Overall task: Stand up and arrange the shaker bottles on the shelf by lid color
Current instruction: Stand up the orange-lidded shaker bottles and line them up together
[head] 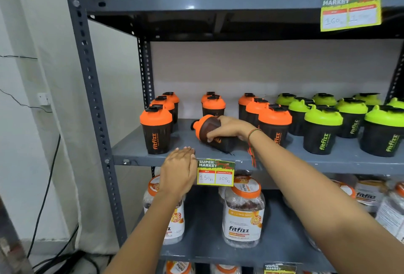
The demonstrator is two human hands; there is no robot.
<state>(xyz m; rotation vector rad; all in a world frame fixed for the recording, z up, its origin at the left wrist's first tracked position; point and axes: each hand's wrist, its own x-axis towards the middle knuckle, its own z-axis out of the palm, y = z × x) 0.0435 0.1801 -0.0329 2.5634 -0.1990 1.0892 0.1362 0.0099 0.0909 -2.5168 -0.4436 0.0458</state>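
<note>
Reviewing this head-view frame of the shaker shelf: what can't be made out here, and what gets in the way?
- Tipped shaker bottle: its logo side, covered by the right hand.
- Green-lid row: how far it runs, cut off by the right frame edge.
- Rear orange-lid shakers: their bodies, hidden by the bottles in front.
- Upper price tag: its figures, too blurred to read fully.
- Left hand: its palm, facing away at the shelf edge.

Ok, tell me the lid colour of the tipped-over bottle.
Orange, on the tipped bottle under the right hand; head view.
</note>
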